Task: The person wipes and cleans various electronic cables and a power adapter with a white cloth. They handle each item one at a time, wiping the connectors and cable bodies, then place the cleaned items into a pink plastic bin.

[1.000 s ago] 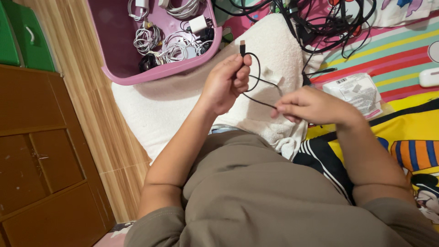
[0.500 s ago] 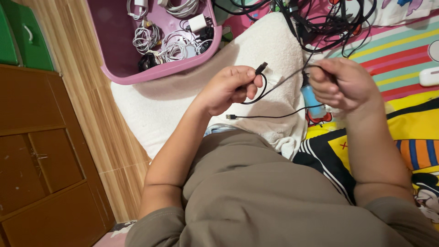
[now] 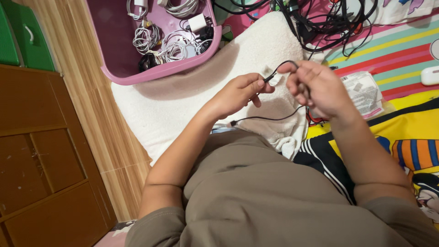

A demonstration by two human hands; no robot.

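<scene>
My right hand [image 3: 315, 89] has swung back in to my left hand [image 3: 240, 93], both pinching the thin black cable [image 3: 270, 119] over the white towel [image 3: 183, 98], apparently forming another loop.

Home bedroom, floor-level setup. Cartoon-print bedsheet [image 3: 402, 132] at 3 o'clock, white fleece blanket [image 3: 183, 100] centre, wood-look floor [image 3: 91, 91] and brown wooden cabinet [image 3: 41, 160] at 9. Pink plastic tub [image 3: 151, 73] of coiled chargers at 11, black cable tangle [image 3: 329, 23] at 1.
</scene>
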